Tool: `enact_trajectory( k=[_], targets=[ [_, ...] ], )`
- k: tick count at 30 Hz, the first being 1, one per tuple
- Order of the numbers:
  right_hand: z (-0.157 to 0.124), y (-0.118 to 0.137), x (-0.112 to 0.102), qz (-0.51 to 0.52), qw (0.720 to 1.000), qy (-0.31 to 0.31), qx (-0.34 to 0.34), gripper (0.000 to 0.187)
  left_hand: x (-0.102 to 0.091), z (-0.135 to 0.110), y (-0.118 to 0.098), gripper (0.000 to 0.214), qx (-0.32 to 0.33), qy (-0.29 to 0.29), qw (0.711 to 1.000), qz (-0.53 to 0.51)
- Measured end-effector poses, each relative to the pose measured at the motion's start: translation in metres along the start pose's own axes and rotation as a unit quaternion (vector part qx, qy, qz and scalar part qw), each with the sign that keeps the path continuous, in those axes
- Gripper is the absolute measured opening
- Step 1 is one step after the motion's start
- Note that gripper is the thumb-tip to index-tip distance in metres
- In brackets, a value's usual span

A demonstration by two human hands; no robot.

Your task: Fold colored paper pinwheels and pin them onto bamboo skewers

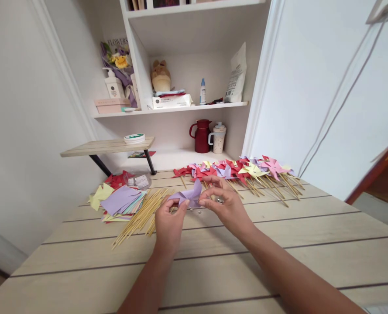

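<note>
Purple pinwheel: you're holding this paper piece (185,195) in front of you, above the tabletop (213,270), between both hands; thin matte paper, blades curling up.
Left hand: your left hand (169,218) is pinching the pinwheel's near-left side, thumb against fingers, probably bracing it so the folds aren't springing open.
Right hand: your right hand (226,200) is sitting at the pinwheel's right side, thumb and forefinger close together, other fingers lifting clear, probably for fine work; too small to tell whether this grip is closing on paper, on something tiny, or on nothing.
Small shiny pieces: these (199,212) are lying on the wood just below the paper, probably for quick picking; looking rounded and pale.
Sticks: a bundle of slim, straight, smooth tan sticks (138,216) is lying loosely aligned beside your left hand, probably for easy reach.
Paper stack: flat squares (120,199), purple uppermost, are fanning out left of the sticks, a yellow cut piece (100,195) lying alongside.
Clear box: a see-through plastic container (140,181) is resting behind the stack.
Stick-mounted pinwheels: red, pink, yellow and purple ones (224,170) are heaping along the back right, heads toward the wall, sticks pointing toward you, probably leaving your working area free.
</note>
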State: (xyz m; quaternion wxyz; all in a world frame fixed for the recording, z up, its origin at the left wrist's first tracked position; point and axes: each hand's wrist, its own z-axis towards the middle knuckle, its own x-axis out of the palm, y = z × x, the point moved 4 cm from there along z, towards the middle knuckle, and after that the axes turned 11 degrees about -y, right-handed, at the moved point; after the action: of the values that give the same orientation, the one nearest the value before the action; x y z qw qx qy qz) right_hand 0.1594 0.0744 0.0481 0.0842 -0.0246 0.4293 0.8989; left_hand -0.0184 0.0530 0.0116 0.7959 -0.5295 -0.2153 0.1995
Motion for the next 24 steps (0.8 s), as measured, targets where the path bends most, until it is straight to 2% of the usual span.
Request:
enact_trajectory(
  k=[8, 12, 20, 24],
  targets=[
    [-0.002, 0.001, 0.003, -0.004, 1.000, 0.030, 0.005, 0.007, 0.002, -0.002, 0.000, 0.014, -0.006, 0.003, 1.000, -0.012],
    [-0.001, 0.001, 0.004, -0.004, 0.999, 0.041, 0.005, 0.010, 0.004, -0.006, -0.008, 0.012, 0.023, 0.016, 0.999, 0.019],
    [-0.002, 0.005, 0.004, -0.028, 0.998, 0.035, -0.042, 0.010, 0.004, -0.009, -0.016, 0.009, 0.064, 0.011, 0.997, 0.044],
    [-0.003, 0.004, 0.004, -0.036, 0.997, 0.041, -0.059, 0.009, 0.005, -0.010, -0.021, 0.005, 0.108, 0.013, 0.993, 0.051]
  ],
)
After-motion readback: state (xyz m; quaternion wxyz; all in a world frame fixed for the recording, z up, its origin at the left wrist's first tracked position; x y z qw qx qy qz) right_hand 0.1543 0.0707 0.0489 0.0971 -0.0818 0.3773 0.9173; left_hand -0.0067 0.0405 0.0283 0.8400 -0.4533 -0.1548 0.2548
